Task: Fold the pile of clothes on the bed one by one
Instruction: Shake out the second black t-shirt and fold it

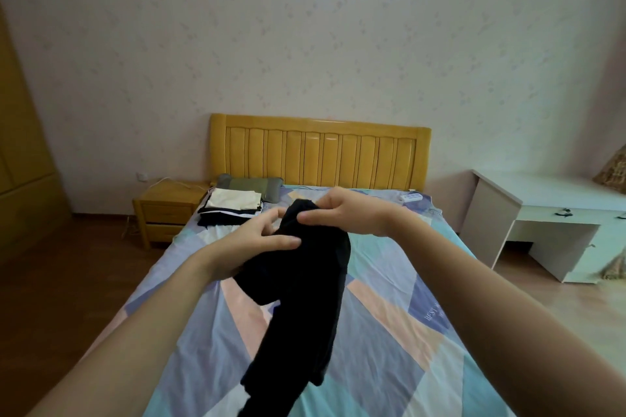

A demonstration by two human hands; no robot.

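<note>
Black garment point(305, 288): held up over the bed point(389, 332), unfolded, long axis running from the low near end at the bottom of the view up and away to the bunched top end between the hands. Left hand point(252, 242) has thumb and fingers curled round the garment's left upper edge, and right hand point(345, 213) pinches the bunched top; the step in hand looks like opening it out, best done by sliding the hands apart along one edge before laying it flat. Beyond: folded stack point(232, 208) near the headboard point(318, 152).
</note>
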